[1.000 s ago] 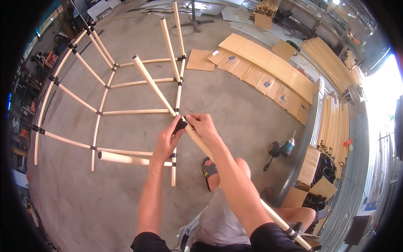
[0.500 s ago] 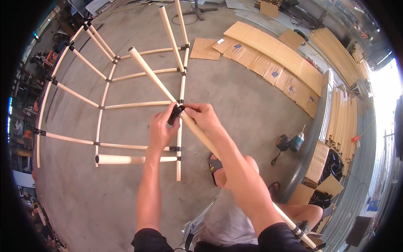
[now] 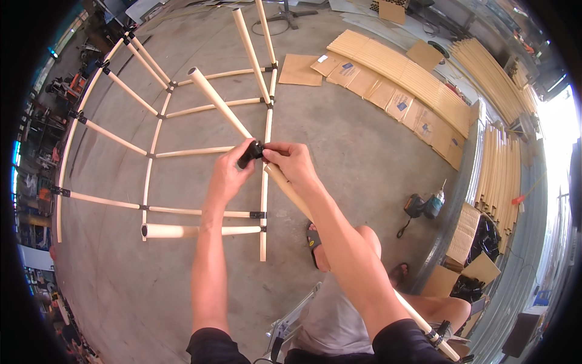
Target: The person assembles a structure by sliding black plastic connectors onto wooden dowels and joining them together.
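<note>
My left hand (image 3: 229, 173) is closed around a black pipe joint (image 3: 250, 155), thumb and fingers on either side. The thumb and forefinger of my right hand (image 3: 295, 164) are pinched together at the joint's right edge; whatever is between them is too small to make out. Below my right hand a cream-coloured pipe (image 3: 291, 193) slants toward me, partly hidden under my right forearm. Just beyond the joint, another cream pipe (image 3: 218, 103) rises from the frame of cream pipes and black joints (image 3: 265, 194) standing on the floor.
A cordless drill (image 3: 424, 206) lies on the floor to the right. Beyond it, rows of cream pipes (image 3: 400, 76) rest on flattened cardboard (image 3: 370, 91). More pipes (image 3: 498, 170) are stacked along the right side. My sandalled foot (image 3: 315, 246) is near the frame.
The black joint has tilted and shifted slightly left in my left hand, away from the slanting pipe's upper end. My right fingertips stay against its edge. The whole view has shifted slightly.
</note>
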Motion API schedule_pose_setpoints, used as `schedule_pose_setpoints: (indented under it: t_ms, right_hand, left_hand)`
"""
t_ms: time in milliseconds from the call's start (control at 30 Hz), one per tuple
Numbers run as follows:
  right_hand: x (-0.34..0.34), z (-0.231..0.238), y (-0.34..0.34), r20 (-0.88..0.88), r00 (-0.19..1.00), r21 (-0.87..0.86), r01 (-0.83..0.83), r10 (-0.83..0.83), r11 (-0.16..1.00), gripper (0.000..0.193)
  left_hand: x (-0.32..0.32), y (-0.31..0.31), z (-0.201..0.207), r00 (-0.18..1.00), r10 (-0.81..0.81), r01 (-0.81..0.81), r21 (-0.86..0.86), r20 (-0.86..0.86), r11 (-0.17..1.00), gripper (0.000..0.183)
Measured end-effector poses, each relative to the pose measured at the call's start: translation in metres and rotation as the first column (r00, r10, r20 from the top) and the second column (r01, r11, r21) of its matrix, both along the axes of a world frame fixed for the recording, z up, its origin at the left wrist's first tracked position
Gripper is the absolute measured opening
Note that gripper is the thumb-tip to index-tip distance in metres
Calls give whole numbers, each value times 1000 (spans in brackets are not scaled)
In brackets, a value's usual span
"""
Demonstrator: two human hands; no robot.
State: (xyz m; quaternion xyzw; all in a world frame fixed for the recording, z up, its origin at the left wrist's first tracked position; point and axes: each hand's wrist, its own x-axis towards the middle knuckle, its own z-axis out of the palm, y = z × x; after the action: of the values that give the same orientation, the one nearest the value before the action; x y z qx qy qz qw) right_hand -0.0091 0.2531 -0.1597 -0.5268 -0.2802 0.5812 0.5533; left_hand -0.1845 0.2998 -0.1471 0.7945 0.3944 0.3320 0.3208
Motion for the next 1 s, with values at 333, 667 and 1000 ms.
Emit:
schedule_pose_setpoints:
  t_ms: [333, 667, 1000]
  right_hand:
    - [7, -3, 2, -35, 998, 65, -45, 47, 997, 23]
    - [9, 1, -1, -69, 993, 39, -93, 96, 995, 27]
    - [19, -5, -4, -27, 995, 13, -94, 94, 995, 22]
  left_hand:
    - [1, 2, -6, 996, -29, 43, -171, 87, 984, 47]
    - [-5, 1, 2, 992, -92, 108, -201, 90, 973, 46]
    - [0, -3, 12, 991, -127, 131, -261, 33, 956, 48]
